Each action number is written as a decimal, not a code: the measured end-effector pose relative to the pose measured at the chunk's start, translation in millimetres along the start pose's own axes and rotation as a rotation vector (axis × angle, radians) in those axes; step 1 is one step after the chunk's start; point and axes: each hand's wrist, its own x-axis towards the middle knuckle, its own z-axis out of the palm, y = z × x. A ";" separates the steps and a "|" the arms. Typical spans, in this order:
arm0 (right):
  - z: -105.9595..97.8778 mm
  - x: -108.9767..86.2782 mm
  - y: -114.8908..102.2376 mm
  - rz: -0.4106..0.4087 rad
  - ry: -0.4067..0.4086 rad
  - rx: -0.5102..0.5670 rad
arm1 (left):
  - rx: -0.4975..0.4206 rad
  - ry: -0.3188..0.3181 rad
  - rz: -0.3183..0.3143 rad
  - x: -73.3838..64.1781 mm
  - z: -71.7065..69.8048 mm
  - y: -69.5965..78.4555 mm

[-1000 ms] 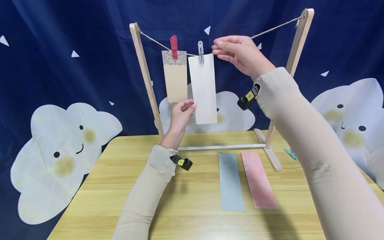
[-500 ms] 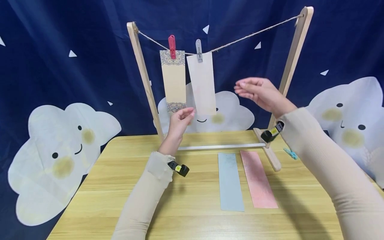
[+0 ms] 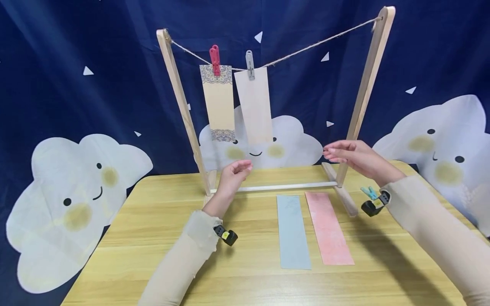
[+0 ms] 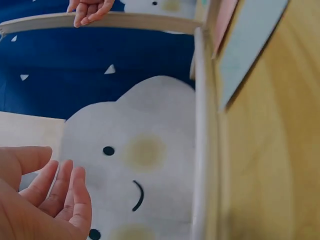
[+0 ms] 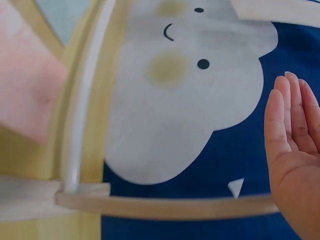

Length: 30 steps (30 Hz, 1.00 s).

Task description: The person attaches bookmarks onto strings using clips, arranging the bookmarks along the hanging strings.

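Observation:
In the head view a white paper strip [image 3: 254, 106] hangs from the twine [image 3: 321, 41], held by a grey clothespin [image 3: 250, 66]. To its left a tan patterned paper strip [image 3: 219, 104] hangs under a red clothespin [image 3: 215, 60]. My left hand [image 3: 231, 178] is below the white strip, its fingers loosely bent around nothing; the left wrist view shows this hand [image 4: 50, 200] holding nothing. Beside the right post my right hand [image 3: 361, 159] hovers with its fingers extended, and in the right wrist view the palm [image 5: 295, 160] is bare.
A blue-grey paper strip [image 3: 294, 231] and a pink paper strip [image 3: 330, 229] lie on the wooden table [image 3: 249, 272]. Teal clothespins [image 3: 369, 192] lie by the right foot of the wooden frame [image 3: 367, 93]. A white bar [image 3: 287, 187] joins the frame's feet.
My right hand has dropped from the twine beside the white strip down to the right post. My left hand has come away from the white strip's edge and lowered. Both strips stay hanging.

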 end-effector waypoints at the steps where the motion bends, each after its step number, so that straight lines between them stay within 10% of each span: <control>1: -2.0 -4.5 2.5 0.004 0.004 0.005 | -0.007 -0.008 -0.009 -2.5 1.2 -2.3; 18: -48.6 -75.3 49.7 -0.046 0.084 0.054 | -0.074 -0.120 -0.071 -33.0 26.8 -36.5; 30: -85.3 -112.6 67.7 -0.070 0.102 0.360 | 0.011 -0.208 -0.122 -54.4 46.0 -60.0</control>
